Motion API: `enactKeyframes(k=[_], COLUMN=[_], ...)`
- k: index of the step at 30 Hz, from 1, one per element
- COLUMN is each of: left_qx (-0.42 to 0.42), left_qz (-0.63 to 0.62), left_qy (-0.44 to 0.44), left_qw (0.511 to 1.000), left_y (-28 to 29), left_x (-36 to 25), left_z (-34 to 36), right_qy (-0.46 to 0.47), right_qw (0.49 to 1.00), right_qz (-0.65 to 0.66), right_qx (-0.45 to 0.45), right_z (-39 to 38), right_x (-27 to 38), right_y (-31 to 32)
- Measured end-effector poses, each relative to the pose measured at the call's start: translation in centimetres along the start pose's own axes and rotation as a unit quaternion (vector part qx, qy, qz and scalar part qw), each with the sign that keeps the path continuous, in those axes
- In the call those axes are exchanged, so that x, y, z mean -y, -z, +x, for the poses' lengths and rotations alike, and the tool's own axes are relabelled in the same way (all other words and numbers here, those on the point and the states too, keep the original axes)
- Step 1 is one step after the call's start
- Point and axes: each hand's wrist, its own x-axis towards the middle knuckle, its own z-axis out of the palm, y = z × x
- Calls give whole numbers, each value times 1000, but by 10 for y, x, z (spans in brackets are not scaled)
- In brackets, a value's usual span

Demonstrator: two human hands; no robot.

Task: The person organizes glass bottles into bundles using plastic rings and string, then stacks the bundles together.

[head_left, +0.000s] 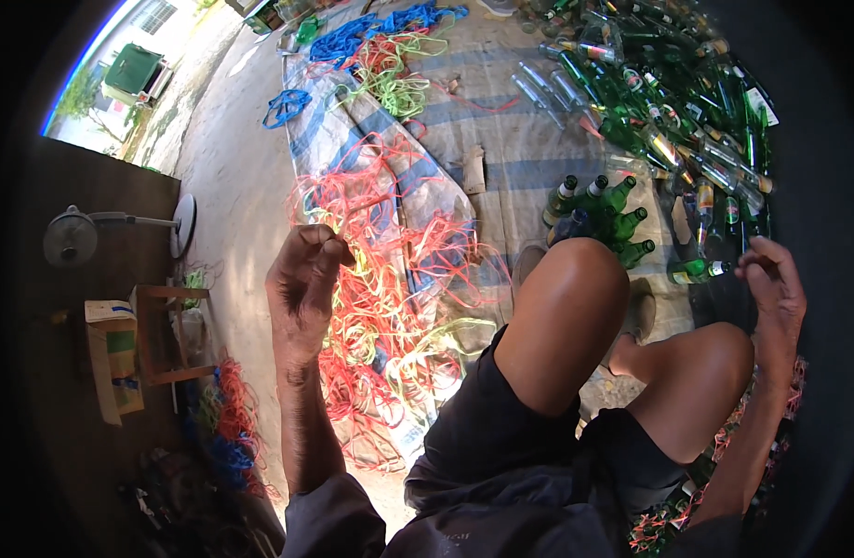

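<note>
My left hand (pixel 306 284) is raised above the heap of red and yellow-green plastic strips (pixel 380 316), thumb and fingers pinched together. Whatever may be between those fingertips is too small to make out. At the right, my right hand (pixel 776 288) is also raised, with its fingers curled in toward the thumb; what it may hold is not visible. Beside my raised knee stands a cluster of green glass bottles (pixel 622 226), partly hidden by the knee. Another green bottle (pixel 695 270) lies nearer my right hand.
Many loose bottles (pixel 650 102) pile up at the far right. A blue-striped tarpaulin (pixel 511 149) covers the floor, with blue strips (pixel 380 33) at its far end. On the left are a fan (pixel 71 235), a wooden frame (pixel 157 335) and a carton (pixel 115 363).
</note>
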Motion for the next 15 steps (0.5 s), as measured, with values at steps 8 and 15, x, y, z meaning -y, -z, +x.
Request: enactKeyframes(k=[8,15], left_qx=[188,219], left_qz=[108,110], left_qy=[-80,-110], left_qw=[973,963], left_y=[-73,-78], left_x=[-64,-45], left_z=[-50,-75], right_qy=[317,256], right_qw=[915,901], right_qz=[-66,16], right_qx=[241,350], right_z=[-17,-47], right_x=[86,63], right_y=[-146,-165])
